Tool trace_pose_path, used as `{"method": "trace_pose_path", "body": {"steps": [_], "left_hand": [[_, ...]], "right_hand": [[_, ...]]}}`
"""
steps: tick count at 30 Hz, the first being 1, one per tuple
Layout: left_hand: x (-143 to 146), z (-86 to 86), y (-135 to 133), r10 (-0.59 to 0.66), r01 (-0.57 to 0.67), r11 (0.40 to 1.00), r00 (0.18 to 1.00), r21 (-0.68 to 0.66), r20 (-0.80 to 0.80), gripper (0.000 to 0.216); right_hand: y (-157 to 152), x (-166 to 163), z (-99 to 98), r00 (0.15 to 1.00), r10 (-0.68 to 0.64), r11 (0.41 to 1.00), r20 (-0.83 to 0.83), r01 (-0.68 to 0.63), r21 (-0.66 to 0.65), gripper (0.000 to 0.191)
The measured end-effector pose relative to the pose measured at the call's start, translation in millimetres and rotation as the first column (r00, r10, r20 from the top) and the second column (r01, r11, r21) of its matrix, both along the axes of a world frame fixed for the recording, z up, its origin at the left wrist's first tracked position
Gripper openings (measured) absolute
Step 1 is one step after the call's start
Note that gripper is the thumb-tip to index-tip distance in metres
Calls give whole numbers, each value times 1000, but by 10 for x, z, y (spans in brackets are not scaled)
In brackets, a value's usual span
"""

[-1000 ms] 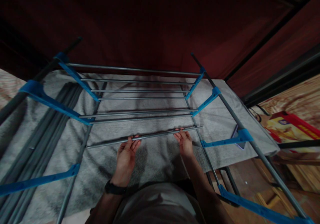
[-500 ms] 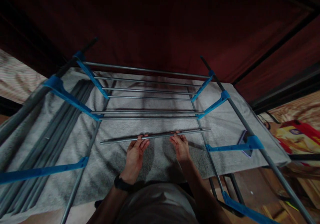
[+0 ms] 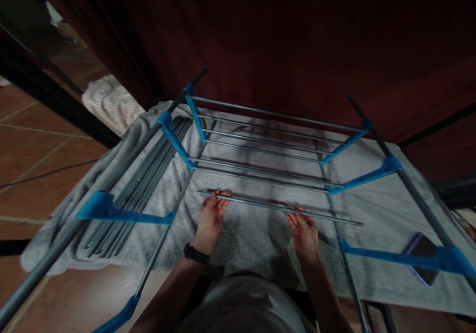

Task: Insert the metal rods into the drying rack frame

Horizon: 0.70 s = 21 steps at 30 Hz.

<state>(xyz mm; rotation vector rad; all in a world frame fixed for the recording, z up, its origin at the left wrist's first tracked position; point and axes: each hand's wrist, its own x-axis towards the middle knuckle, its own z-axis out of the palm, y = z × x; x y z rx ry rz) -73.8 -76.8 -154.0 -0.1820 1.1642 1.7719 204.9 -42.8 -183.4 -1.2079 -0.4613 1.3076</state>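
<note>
A thin grey metal rod (image 3: 256,202) is held level between my two hands. My left hand (image 3: 211,219) grips it near its left end, thumb on top and fingers behind. Farther right along the rod, my right hand (image 3: 303,226) pinches it the same way; its right end reaches past the frame's right inner pole (image 3: 340,229). Beyond the hands stands a rack frame of grey poles joined by blue plastic brackets (image 3: 366,176), with several crossbars (image 3: 260,176) fitted between its two sides. A lower left bracket (image 3: 137,217) and a lower right bracket (image 3: 394,257) have no crossbar between them.
A bundle of grey tubes (image 3: 148,174) lies on the grey blanket (image 3: 245,243) at the left. A phone (image 3: 422,248) rests on the blanket under the lower right bracket. Behind hangs a dark red curtain (image 3: 282,40); tiled floor (image 3: 44,154) shows at left.
My view has swung left, so the rack appears farther right. The rod's left end has moved toward the left side bracket, and my left hand now holds nearer that end.
</note>
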Motion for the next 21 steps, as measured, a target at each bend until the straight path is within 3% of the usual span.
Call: {"method": "trace_pose_path", "body": {"steps": [11,21], "left_hand": [[-232,24,-61,58,-57,997,998,52,-5,5],[-261,22,-146,74,-71,995,996,74,-43,8]], "right_hand": [[-40,45,-40,999,24,999,29,-25,32,25],[-60,23,-25,1000,10,1000,-21,-11,-7,25]]}}
